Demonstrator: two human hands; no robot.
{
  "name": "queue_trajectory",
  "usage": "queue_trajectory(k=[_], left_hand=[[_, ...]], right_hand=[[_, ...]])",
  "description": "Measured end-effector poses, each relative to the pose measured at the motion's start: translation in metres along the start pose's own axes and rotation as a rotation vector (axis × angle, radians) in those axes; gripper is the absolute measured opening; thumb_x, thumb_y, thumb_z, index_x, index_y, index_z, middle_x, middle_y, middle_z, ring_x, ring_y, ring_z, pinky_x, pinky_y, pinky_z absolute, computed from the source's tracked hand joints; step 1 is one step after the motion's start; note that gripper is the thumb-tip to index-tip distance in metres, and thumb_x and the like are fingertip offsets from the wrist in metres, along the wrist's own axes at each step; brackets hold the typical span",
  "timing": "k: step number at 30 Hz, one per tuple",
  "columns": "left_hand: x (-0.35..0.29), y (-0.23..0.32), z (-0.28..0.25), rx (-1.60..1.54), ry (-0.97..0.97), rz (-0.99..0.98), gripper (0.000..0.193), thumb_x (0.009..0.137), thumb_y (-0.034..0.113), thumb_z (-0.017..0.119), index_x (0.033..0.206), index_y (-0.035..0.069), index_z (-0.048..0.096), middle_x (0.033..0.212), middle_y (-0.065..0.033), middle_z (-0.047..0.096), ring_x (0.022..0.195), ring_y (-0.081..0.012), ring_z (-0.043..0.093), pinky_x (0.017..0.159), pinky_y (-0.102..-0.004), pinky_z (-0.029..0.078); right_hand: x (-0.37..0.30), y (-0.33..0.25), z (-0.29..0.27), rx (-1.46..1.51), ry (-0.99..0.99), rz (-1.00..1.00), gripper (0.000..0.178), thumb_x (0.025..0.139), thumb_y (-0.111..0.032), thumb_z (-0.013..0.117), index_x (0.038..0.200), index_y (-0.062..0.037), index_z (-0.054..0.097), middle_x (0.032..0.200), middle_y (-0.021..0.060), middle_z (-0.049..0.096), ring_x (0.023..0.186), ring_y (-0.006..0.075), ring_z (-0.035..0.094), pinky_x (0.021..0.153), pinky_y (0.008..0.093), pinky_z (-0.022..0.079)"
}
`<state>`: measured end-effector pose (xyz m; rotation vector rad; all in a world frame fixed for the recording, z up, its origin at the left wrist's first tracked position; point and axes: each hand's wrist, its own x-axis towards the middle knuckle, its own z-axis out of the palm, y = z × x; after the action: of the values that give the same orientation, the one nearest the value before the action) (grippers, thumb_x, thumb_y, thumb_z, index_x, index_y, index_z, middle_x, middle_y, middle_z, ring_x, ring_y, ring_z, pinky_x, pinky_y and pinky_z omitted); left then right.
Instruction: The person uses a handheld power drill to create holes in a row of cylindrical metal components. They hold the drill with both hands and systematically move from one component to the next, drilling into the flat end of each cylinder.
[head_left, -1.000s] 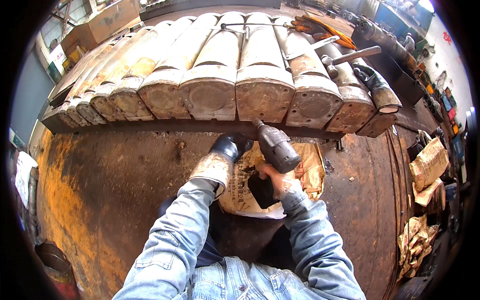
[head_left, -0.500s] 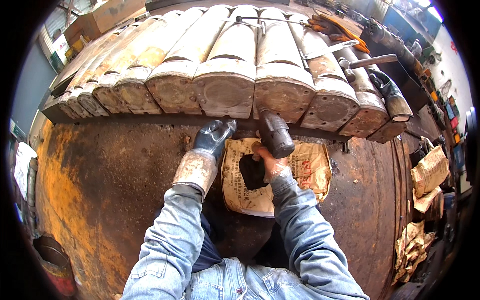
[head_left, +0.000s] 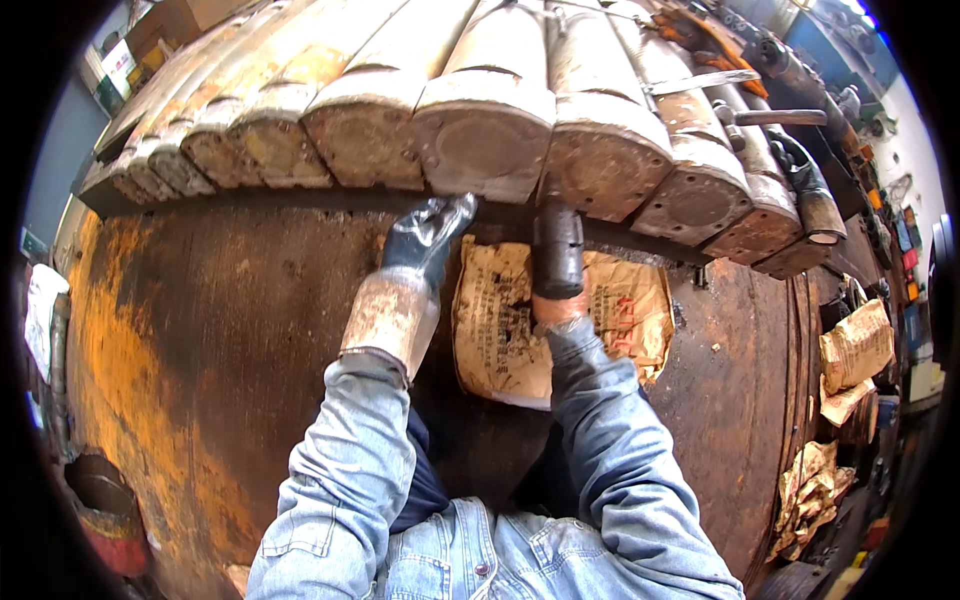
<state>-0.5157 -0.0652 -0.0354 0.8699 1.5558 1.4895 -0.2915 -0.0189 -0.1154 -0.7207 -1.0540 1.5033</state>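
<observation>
My left hand (head_left: 428, 238), in a dark, shiny glove with a dirty pale cuff, is closed near the front edge of the row of metal cylinders (head_left: 483, 145). What its fingers hold, if anything, is hidden. My bare right hand (head_left: 560, 312) is closed low behind a hammer (head_left: 558, 255), whose thick dark cylindrical head covers most of the fingers and the handle. The head stands almost upright in view, close to the cylinders' end faces; whether it touches them I cannot tell. Under both hands lies a flattened printed paper bag (head_left: 495, 340).
On the cylinders at the right rest another hammer (head_left: 775, 117), a flat metal bar (head_left: 700, 82), orange gloves (head_left: 715, 45) and a dark glove (head_left: 800, 175). Crumpled paper (head_left: 808, 490) lies along the right side. A bucket (head_left: 108, 510) stands at the lower left.
The hammer head has swung from tilted to nearly upright, hiding more of my right hand. My view has tipped down, so the cylinders sit higher. My left hand remains closed.
</observation>
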Motion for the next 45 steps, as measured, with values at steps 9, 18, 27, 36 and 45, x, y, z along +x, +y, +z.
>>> queue_trajectory(k=[9, 18, 27, 36, 45], left_hand=[[-0.014, 0.022, -0.010, -0.101, 0.020, -0.062, 0.060, 0.083, 0.052, 0.075, 0.113, 0.000, 0.070, 0.111, -0.0147, 0.072, 0.103, -0.0235, 0.065, 0.093, -0.0362, 0.049], [-0.001, 0.000, -0.002, -0.071, -0.015, -0.066, 0.065, 0.083, 0.055, 0.074, 0.115, -0.001, 0.068, 0.117, -0.0177, 0.070, 0.107, -0.0258, 0.064, 0.097, -0.0387, 0.047], [-0.007, 0.018, 0.045, -0.277, -0.158, -0.263, 0.055, 0.085, 0.039, 0.079, 0.121, 0.000, 0.063, 0.111, -0.0128, 0.070, 0.104, -0.0234, 0.067, 0.086, -0.0377, 0.055], [-0.009, 0.031, 0.094, -0.858, -0.450, -0.561, 0.051, 0.092, 0.042, 0.069, 0.115, -0.002, 0.063, 0.112, -0.0180, 0.069, 0.106, -0.0300, 0.066, 0.091, -0.0429, 0.055], [-0.027, 0.044, 0.123, -1.050, -0.867, -0.323, 0.047, 0.097, 0.033, 0.059, 0.117, -0.009, 0.063, 0.130, -0.0240, 0.061, 0.127, -0.0375, 0.054, 0.113, -0.0488, 0.039]], right_hand=[[0.002, -0.020, 0.007, 0.348, 0.107, 0.163, 0.024, 0.102, -0.019, 0.050, 0.117, -0.0047, 0.062, 0.099, 0.0045, 0.068, 0.083, 0.0152, 0.065, 0.075, 0.0303, 0.056], [0.006, -0.029, -0.004, 0.318, -0.049, 0.121, 0.023, 0.102, -0.012, 0.048, 0.120, -0.0043, 0.060, 0.102, 0.0038, 0.067, 0.086, 0.0129, 0.063, 0.077, 0.0285, 0.054], [-0.007, -0.053, -0.023, -1.131, -0.196, -0.414, 0.027, 0.090, -0.027, 0.065, 0.100, -0.0019, 0.065, 0.080, 0.0107, 0.066, 0.073, 0.0249, 0.064, 0.069, 0.0408, 0.049], [-0.051, -0.105, -0.001, -0.905, -0.346, -0.219, 0.021, 0.087, -0.016, 0.066, 0.103, -0.0020, 0.068, 0.088, 0.0082, 0.069, 0.083, 0.0217, 0.065, 0.076, 0.0355, 0.051], [-0.085, -0.153, -0.018, -0.536, -0.329, 0.183, 0.013, 0.085, -0.007, 0.069, 0.097, -0.0014, 0.066, 0.086, 0.0059, 0.066, 0.079, 0.0185, 0.062, 0.075, 0.0333, 0.050]])
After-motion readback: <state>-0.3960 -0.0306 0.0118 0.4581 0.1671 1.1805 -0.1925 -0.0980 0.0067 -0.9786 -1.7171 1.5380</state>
